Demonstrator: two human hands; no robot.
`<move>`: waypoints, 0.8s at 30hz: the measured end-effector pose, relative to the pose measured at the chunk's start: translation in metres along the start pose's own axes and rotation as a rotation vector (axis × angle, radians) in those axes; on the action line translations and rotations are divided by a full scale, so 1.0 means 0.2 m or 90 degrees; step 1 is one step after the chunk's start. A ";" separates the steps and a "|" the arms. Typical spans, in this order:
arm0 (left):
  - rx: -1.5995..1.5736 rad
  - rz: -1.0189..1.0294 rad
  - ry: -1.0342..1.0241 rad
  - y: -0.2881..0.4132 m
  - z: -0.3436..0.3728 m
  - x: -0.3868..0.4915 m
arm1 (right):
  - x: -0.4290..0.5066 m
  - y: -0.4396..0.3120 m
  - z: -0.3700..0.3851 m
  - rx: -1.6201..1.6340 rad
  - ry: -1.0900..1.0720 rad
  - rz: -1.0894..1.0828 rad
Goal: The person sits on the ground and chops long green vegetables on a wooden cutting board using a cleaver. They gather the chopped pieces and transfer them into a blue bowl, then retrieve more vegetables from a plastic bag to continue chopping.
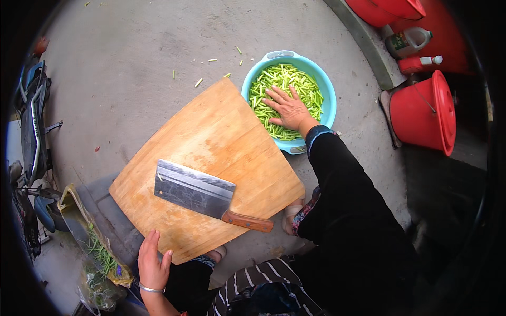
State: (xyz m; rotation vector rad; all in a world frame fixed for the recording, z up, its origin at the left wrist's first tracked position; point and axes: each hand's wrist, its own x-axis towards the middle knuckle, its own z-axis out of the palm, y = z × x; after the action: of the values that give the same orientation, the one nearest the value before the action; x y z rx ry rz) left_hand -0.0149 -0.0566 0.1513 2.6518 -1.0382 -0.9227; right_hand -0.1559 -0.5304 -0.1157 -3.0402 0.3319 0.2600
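A light blue plastic basin (pixel 330 98) stands on the concrete floor, filled with cut green stems (pixel 308 89). My right hand (pixel 287 110) lies palm down on the stems with its fingers spread. Beside the basin, and partly over its rim in this view, is a wooden cutting board (pixel 205 134). A cleaver (pixel 195 189) with a wooden handle rests flat on the board, its handle reaching past the edge near me. By the board's lower left corner is my left hand (pixel 152 260), with a bracelet at the wrist, fingers apart and holding nothing.
Loose stem pieces (pixel 199 82) lie on the floor beyond the board. To the left are an open bag (pixel 71 209) with green stalks and a clear plastic bag (pixel 99 290). A lidded red bucket (pixel 419 114) and a plastic jug (pixel 407 42) stand at right.
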 end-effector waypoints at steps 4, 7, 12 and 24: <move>0.004 -0.003 -0.021 0.00 0.01 0.02 | -0.10 0.16 0.00 0.067 0.016 0.229; 0.008 0.017 -0.008 0.02 0.00 0.01 | -0.15 0.13 0.01 0.115 0.008 0.304; 0.014 0.040 0.003 0.09 -0.01 -0.07 | -0.19 -0.12 0.01 0.095 -0.040 0.115; 0.015 0.118 0.106 0.26 0.10 -0.50 | -0.34 0.00 -0.56 0.207 0.285 0.264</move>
State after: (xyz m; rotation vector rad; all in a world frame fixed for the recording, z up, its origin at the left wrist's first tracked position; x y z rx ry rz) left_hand -0.1131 -0.0281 0.2011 2.5453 -1.2339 -0.6444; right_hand -0.2033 -0.5260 0.0062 -2.6490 0.9307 -0.4233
